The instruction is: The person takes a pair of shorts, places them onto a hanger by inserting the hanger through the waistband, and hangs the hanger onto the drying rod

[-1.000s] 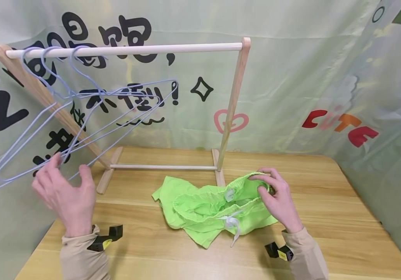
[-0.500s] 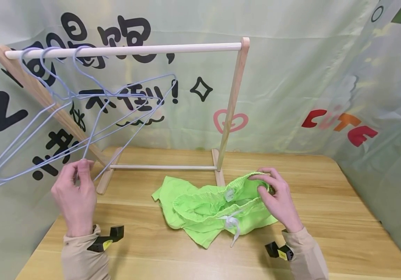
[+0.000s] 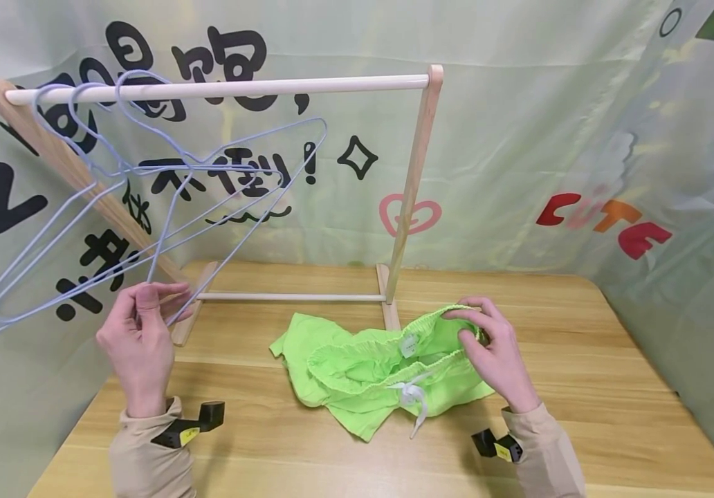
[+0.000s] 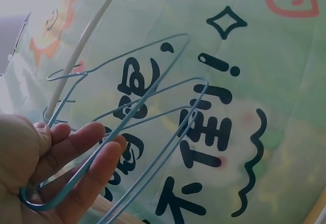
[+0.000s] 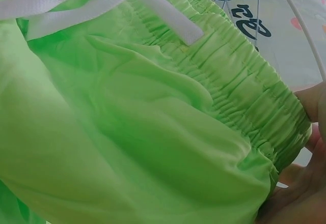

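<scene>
In the head view, my left hand [image 3: 139, 339] pinches the lower corner of a light-blue wire hanger [image 3: 232, 142]. This hanger is tilted, its far shoulder higher, with its hook rising above the rack's white rod [image 3: 307, 85]. The left wrist view shows the hanger's bent corner [image 4: 43, 203] lying across the palm and fingers. Bright green shorts [image 3: 357, 373] lie on the table, their elastic waistband gaping upward and a white drawstring [image 3: 412, 394] tied at the front. My right hand [image 3: 497, 346] holds the waistband's right end, thumb and fingers around it; the right wrist view partly hides the fingertips.
Several more blue hangers [image 3: 39, 242] hang from the rod at its left end. The wooden rack [image 3: 416, 180] stands behind the shorts on a wood-grain table [image 3: 556, 332]. A printed cloth backdrop [image 3: 519, 104] rises behind and along both sides.
My left hand moved right and closed from spread fingers onto the front hanger's lower corner. That hanger swung and rose, its hook now higher over the rod. Right hand and shorts stayed put.
</scene>
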`<state>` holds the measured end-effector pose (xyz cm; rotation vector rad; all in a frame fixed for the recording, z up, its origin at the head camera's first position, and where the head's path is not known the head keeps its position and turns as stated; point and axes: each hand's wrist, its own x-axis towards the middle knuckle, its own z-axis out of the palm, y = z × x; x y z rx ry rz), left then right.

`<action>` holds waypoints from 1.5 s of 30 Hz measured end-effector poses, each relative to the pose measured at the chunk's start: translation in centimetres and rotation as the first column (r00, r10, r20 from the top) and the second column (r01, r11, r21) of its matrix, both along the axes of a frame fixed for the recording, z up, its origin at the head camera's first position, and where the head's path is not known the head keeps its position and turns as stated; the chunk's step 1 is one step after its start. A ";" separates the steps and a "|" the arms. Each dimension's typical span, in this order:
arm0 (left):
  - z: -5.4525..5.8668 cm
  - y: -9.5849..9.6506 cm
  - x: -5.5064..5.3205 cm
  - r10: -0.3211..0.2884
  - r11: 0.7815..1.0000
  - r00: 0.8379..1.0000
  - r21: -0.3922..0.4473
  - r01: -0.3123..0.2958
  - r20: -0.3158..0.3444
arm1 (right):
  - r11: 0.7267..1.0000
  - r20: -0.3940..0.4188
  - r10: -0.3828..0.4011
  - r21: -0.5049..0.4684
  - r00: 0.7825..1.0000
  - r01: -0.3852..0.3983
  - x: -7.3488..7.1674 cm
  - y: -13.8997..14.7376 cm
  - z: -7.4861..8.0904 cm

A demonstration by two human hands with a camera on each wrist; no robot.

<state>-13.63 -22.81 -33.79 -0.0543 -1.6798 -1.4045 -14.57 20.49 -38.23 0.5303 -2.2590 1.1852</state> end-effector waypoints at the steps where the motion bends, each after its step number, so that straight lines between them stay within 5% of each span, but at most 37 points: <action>1: 0.0 0.0 0.0 -0.028 0.999 0.999 0.027 0.028 -0.020 | 1.000 0.000 -0.001 -0.001 1.000 0.001 0.0 0.0 0.0; 13: -1.1 -1.2 -1.1 -0.272 0.921 0.940 0.229 0.316 -0.205 | 1.000 -0.004 -0.005 -0.002 1.000 0.005 0.0 0.0 0.1; 23: -1.7 -1.5 -1.7 -0.256 0.911 0.952 0.289 0.295 -0.166 | 1.000 -0.004 -0.003 -0.002 1.000 0.003 -0.1 0.1 -0.1; 33: -1.5 -1.2 -1.6 -0.259 0.896 0.943 0.314 0.315 -0.207 | 1.000 -0.011 0.001 -0.005 1.000 -0.001 -0.2 0.1 -0.3; 42: -1.3 -1.4 -1.6 -0.329 0.844 0.896 0.333 0.421 -0.298 | 1.000 0.015 -0.014 0.000 1.000 0.014 -0.2 0.1 -0.1; 45: -1.5 -1.5 -1.6 -0.346 0.843 0.890 0.318 0.434 -0.296 | 1.000 0.019 -0.013 0.005 1.000 0.013 -0.3 0.2 -0.2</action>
